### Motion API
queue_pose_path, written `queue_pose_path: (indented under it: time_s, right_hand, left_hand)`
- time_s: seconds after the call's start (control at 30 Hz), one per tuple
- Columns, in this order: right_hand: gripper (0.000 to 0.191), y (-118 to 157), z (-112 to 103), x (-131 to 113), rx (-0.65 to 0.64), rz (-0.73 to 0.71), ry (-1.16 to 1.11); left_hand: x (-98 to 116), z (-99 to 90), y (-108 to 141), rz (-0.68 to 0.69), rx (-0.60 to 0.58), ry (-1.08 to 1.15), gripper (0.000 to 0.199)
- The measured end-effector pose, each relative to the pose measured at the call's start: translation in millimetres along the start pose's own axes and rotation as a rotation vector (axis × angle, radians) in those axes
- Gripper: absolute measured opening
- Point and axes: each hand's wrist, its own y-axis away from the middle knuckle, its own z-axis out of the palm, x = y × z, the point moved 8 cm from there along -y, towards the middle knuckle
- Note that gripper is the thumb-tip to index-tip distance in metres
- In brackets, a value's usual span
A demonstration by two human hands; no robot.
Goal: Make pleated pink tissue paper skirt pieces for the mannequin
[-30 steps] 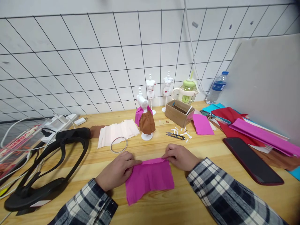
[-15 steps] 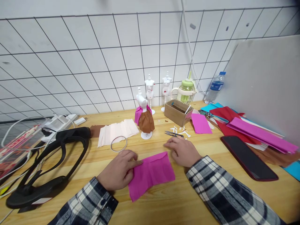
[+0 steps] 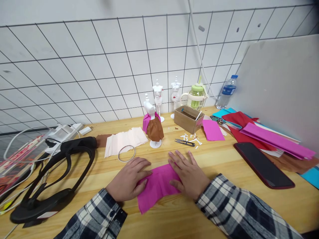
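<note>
A magenta cloth piece (image 3: 159, 186) lies on the wooden table between both hands. My left hand (image 3: 131, 179) rests on its left edge, fingers apart. On the right part of the cloth lies my right hand (image 3: 186, 174), palm down with spread fingers. Neither hand grips anything. Black thread snips (image 3: 184, 142) lie beyond my right hand, beside white paper scraps (image 3: 191, 136). A small mannequin (image 3: 149, 108) wearing magenta and brown cloth stands behind the cloth. A thin ring (image 3: 127, 153) overlaps the edge of a pale pink cloth (image 3: 128, 139).
Two bare mannequins (image 3: 158, 94) stand by the wall near a cardboard box (image 3: 188, 119), a cup (image 3: 196, 96) and a bottle (image 3: 226, 93). A phone (image 3: 264, 165) and folded cloths (image 3: 276, 139) lie right. A black headset (image 3: 54, 179) and cables lie left.
My right hand has moved left and onto the cloth, and its fingers have spread. The cloth's top edge fold now lies partly under it. My left hand's fingers have loosened slightly.
</note>
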Motion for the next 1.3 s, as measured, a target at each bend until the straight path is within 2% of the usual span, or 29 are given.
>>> queue_pose_path:
  time_s: [0.17, 0.3, 0.37, 0.43, 0.5, 0.6, 0.77, 0.97, 1.13, 1.23, 1.3]
  right_hand:
    - [0.067, 11.1, 1.7, 18.7, 0.001, 0.084, 0.11]
    - [0.067, 7.0, -7.8, 16.3, -0.023, 0.151, 0.165]
    - [0.07, 1.1, -17.0, 2.8, 0.01, 0.122, 0.148]
    - [0.071, -6.0, -19.2, -22.8, 0.008, -0.03, 0.083]
    - [0.07, -10.8, -12.5, -47.4, -0.041, -0.183, 0.006]
    - [0.072, -15.4, 4.1, -60.1, -0.109, -0.225, -0.069]
    - [0.071, -11.5, 20.2, -42.6, -0.174, -0.163, -0.1]
    - [0.061, 2.8, 16.1, -10.7, -0.146, -0.102, -0.049]
    - [0.06, 13.7, 9.7, 6.2, -0.155, -0.008, 0.018]
    - [0.055, 3.4, -2.7, 7.5, -0.18, 0.054, 0.036]
    - [0.044, -13.5, -12.0, 4.5, -0.183, 0.093, 0.043]
  left_hand:
    - [-2.2, 4.4, 7.6, 0.035, -0.048, -0.09, 0.042]
    - [-5.6, 10.3, 13.0, 0.041, -0.071, -0.16, 0.045]
    - [-5.4, 11.9, 13.1, 0.038, -0.067, -0.184, 0.043]
    - [-4.3, 12.2, 12.0, 0.035, -0.056, -0.198, 0.041]
    - [-3.3, 11.7, 10.8, 0.03, -0.045, -0.199, 0.039]
    - [-3.5, 10.7, 9.6, 0.013, -0.033, -0.186, 0.038]
    - [-6.7, 10.4, 9.5, -0.023, -0.033, -0.144, 0.038]
    - [-9.1, 11.2, 10.7, -0.042, -0.034, -0.104, 0.036]
    - [-11.2, 13.9, 12.0, -0.046, -0.023, -0.086, 0.035]
    - [-13.1, 15.3, 11.5, -0.051, 0.002, -0.044, 0.033]
    - [-13.4, 15.5, 10.7, -0.049, 0.02, -0.008, 0.032]
